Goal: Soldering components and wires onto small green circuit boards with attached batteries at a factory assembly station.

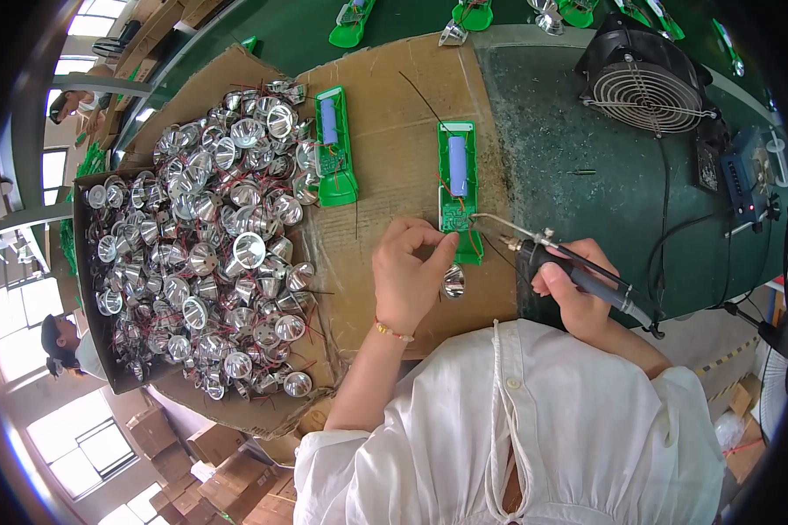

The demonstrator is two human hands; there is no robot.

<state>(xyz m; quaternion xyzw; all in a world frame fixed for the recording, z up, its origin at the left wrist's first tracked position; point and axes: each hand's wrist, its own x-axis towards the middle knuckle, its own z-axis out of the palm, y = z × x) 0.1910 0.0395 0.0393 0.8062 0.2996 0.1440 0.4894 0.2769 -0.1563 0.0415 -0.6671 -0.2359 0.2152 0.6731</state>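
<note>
A green plastic housing [444, 150] lies on the cardboard before me, with a blue cylindrical battery [458, 166] and a small green circuit board [455, 219] in it. My left hand [414, 267] is pinched at the board's lower left edge; whatever sits between thumb and forefinger is too small to make out. In my right hand [580, 297] is a soldering iron [547, 267] with a thin feed tube, its tip end at the board's right side. Just below the housing rests a silver reflector cup [453, 282]. Red wires run along the board.
A large box [105, 337] heaped with wired reflector cups stands at left. Beside it lies another green housing [337, 179] with a battery. A black fan [648, 92] stands at the far right, near a blue control unit [744, 179] and its cables. More green housings line the back.
</note>
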